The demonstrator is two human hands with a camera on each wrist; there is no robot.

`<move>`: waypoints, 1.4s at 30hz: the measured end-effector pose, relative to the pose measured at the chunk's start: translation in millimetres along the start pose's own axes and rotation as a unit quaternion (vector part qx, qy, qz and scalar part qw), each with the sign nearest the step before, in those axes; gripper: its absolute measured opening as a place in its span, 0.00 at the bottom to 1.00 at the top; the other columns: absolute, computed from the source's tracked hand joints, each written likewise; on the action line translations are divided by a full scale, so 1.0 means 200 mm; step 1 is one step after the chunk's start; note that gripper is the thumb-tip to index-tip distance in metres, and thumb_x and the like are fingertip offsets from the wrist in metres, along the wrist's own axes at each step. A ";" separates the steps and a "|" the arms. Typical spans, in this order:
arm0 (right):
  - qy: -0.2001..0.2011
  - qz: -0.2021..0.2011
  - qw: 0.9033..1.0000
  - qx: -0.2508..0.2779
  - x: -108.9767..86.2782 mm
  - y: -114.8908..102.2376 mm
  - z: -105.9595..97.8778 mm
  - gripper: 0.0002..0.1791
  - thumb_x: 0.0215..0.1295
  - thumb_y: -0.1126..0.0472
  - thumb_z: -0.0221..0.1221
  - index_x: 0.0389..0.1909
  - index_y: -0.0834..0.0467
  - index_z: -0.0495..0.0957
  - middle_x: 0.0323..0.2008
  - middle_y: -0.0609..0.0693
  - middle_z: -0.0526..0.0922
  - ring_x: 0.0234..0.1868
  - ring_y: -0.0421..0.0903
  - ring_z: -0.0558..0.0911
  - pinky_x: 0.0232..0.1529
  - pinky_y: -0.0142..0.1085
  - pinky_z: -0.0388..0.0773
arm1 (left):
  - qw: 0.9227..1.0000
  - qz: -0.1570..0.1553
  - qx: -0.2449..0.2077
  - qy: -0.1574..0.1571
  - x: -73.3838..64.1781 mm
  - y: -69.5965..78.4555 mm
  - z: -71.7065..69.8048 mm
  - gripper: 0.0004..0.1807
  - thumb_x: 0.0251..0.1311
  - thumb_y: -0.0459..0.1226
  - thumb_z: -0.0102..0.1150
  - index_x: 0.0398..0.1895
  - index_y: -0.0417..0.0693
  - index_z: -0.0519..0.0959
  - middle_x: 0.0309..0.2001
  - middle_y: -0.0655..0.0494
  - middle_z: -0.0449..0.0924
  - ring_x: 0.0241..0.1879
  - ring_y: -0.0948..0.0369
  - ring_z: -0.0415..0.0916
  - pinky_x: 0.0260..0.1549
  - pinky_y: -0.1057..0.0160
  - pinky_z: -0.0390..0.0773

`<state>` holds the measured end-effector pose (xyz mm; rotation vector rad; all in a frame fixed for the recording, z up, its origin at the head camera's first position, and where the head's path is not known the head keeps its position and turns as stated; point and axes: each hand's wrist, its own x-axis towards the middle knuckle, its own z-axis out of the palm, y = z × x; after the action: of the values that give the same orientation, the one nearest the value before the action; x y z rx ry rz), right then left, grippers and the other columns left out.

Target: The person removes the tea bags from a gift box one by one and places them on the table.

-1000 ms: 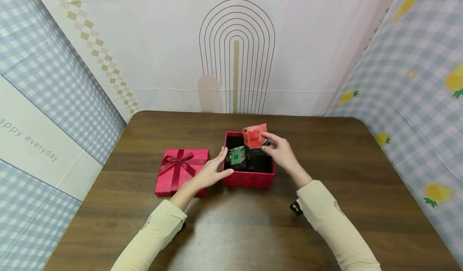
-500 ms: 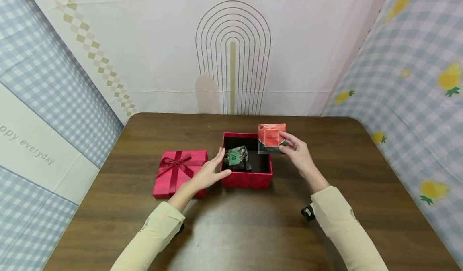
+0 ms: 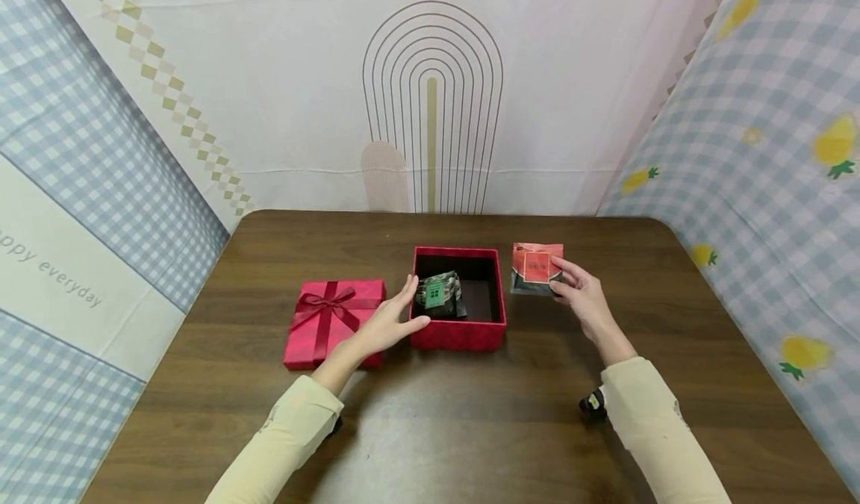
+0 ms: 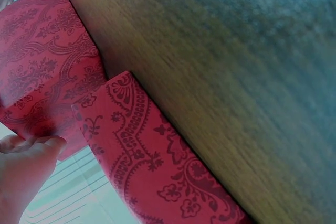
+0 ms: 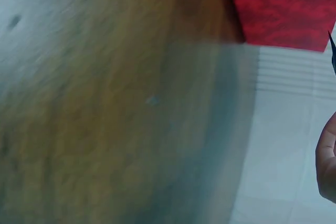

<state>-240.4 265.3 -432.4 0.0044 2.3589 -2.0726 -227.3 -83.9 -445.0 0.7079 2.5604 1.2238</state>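
Observation:
My right hand (image 3: 584, 295) pinches a red and dark sachet (image 3: 536, 268) by its right edge, between thumb and fingers. The sachet is to the right of the red gift box (image 3: 460, 336), apart from it. I cannot tell whether it touches the table. My left hand (image 3: 386, 325) rests at the box's left side with fingers extended, the thumb near the front left corner. In the left wrist view, part of that hand (image 4: 31, 163) shows against the patterned box wall (image 4: 50, 61). Inside the box, on the left, lie dark sachets with a green label (image 3: 435, 293).
A red box lid (image 3: 309, 340) with a ribbon bow lies left of the box, partly under the left forearm. Everything stands on a brown wooden table (image 3: 437, 414). Behind the table hangs a pale patterned cloth (image 3: 571, 78), with checked cloths at both sides.
My right hand has lifted the red sachet out of the box and carried it to the right, then lower beside the box. My left hand stays at the box.

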 end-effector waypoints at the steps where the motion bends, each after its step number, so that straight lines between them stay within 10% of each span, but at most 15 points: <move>1: -0.002 0.006 1.000 -0.015 0.00 0.01 -0.01 0.29 0.62 0.69 0.53 0.64 0.67 0.60 0.40 0.33 0.79 0.33 0.27 0.76 0.34 0.27 0.76 | 1.000 0.001 0.001 0.000 0.00 0.00 0.00 0.43 0.62 0.46 0.53 0.71 0.44 0.41 0.71 0.44 0.37 0.68 0.51 0.45 0.64 0.52 0.52; 8: -0.044 0.043 0.991 -0.119 0.02 0.08 -0.06 0.29 0.63 0.69 0.52 0.65 0.67 0.59 0.60 0.68 0.65 0.40 0.27 0.73 0.38 0.32 0.76 | 1.000 0.001 0.009 0.003 -0.01 0.00 0.00 0.43 0.61 0.47 0.54 0.71 0.44 0.42 0.71 0.44 0.37 0.68 0.52 0.45 0.63 0.52 0.52; 20: -0.072 0.073 0.982 -0.157 0.11 0.15 -0.01 0.27 0.62 0.70 0.50 0.63 0.70 0.60 0.58 0.72 0.65 0.37 0.32 0.74 0.36 0.33 0.76 | 1.000 0.001 0.007 0.003 -0.01 0.00 0.00 0.43 0.61 0.46 0.53 0.71 0.44 0.42 0.71 0.47 0.37 0.69 0.53 0.44 0.64 0.52 0.51; 30: -0.026 0.060 0.935 -0.349 0.14 0.17 0.07 0.22 0.58 0.68 0.54 0.54 0.69 0.71 0.46 0.69 0.76 0.44 0.60 0.72 0.44 0.45 0.70 | 1.000 0.006 0.013 0.006 -0.01 0.00 0.01 0.42 0.62 0.46 0.53 0.71 0.43 0.42 0.71 0.44 0.37 0.68 0.51 0.46 0.63 0.52 0.52; 42: -0.029 0.066 0.931 -0.357 0.14 0.18 0.05 0.22 0.61 0.67 0.52 0.56 0.69 0.70 0.54 0.70 0.70 0.57 0.65 0.66 0.57 0.54 0.62 | 1.000 0.015 0.010 0.009 -0.01 0.00 0.00 0.42 0.62 0.45 0.53 0.71 0.41 0.42 0.71 0.41 0.37 0.68 0.50 0.45 0.63 0.51 0.52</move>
<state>-268.2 260.0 -470.1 0.0957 2.8195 -1.0434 -225.4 -83.8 -445.0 0.7461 2.5887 1.2213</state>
